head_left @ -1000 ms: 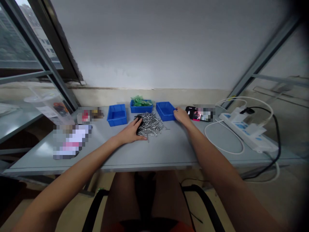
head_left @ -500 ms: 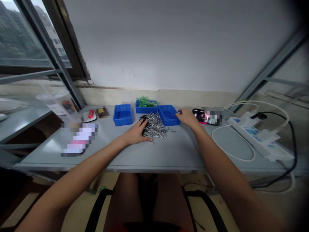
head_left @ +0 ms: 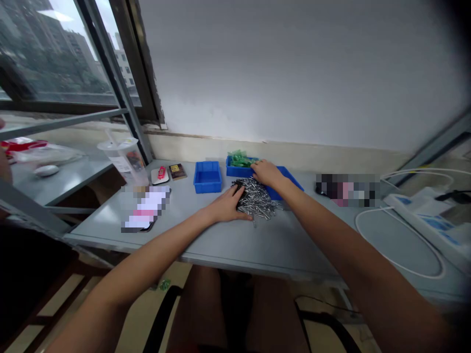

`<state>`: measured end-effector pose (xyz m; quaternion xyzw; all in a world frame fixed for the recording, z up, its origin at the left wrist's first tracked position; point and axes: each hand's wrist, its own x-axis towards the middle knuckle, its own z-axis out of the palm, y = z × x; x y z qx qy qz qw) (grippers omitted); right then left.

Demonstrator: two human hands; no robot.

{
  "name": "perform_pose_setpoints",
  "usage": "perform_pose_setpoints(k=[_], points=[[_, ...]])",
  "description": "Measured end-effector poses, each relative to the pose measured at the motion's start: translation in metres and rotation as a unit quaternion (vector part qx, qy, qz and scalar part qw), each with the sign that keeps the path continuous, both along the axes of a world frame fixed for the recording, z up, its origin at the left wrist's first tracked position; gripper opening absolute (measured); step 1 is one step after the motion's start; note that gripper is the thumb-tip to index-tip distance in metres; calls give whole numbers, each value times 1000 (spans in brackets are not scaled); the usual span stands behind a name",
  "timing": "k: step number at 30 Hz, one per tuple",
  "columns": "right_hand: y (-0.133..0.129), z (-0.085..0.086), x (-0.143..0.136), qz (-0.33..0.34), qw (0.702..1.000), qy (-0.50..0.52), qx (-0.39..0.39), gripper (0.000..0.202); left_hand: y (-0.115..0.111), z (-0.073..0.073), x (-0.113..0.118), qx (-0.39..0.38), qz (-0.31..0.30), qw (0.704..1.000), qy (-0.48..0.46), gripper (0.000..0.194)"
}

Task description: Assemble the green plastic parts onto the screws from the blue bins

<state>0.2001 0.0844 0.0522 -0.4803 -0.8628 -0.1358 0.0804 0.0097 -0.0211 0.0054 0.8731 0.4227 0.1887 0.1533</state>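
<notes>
Left hand (head_left: 225, 207) spread at the left edge of a metal pile (head_left: 259, 201), right hand (head_left: 268, 171) bent over its far side.
The left thumb stands apart from its fingers; whether the right fingertips pinch anything, I cannot tell. The pile's thin pieces look stiff, light and slippery, best pinched mid-shank. Beyond the pile, a blue bin (head_left: 237, 172) holds green pieces (head_left: 239, 160); far left of it, the writing on a cup (head_left: 127, 162) and a dark card (head_left: 177, 171) is unreadable.

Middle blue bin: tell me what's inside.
Green pieces in the middle blue bin rise above its rim. They hide its floor and anything beneath; the right hand covers its front right corner.
</notes>
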Motion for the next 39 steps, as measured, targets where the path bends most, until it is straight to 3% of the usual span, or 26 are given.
perform_pose_setpoints(k=[4, 7, 10, 13, 16, 21, 25, 29, 34, 39], points=[[-28, 0, 7, 39, 996, 78, 8, 31, 3, -1, -1, -13, 7, 1000, -13, 116], [-60, -4, 6, 47, 987, 145, -54, 36, 6, 0, -2, -21, -14, 999, -37, 117], [-78, -13, -4, -7, 981, 158, -117, 60, 6, 1, -3, -30, -14, 998, -46, 118], [-80, -26, -16, -69, 970, 176, -152, 89, 1, 4, -3, -15, 39, 998, -38, 117], [-79, -38, -25, -129, 960, 192, -155, 100, -5, 5, -3, -21, 92, 996, -3, 112], [-85, -46, -37, -134, 962, 214, -107, 81, -5, 6, -2, -23, 63, 998, -3, 104], [-85, -49, -42, -78, 959, 252, -101, 55, 3, 5, -2, -60, 25, 996, -60, 103], [-80, -50, -40, -16, 962, 262, -80, 43, 8, 5, -3, -43, 1, 995, -91, 99], [-84, -42, -28, 46, 968, 240, -58, 50, 8, 6, -8, 0, 56, 997, -45, 99], [-92, -46, -25, -109, 955, 260, -92, 88, 7, 4, -10, 24, 99, 995, 23, 98]])
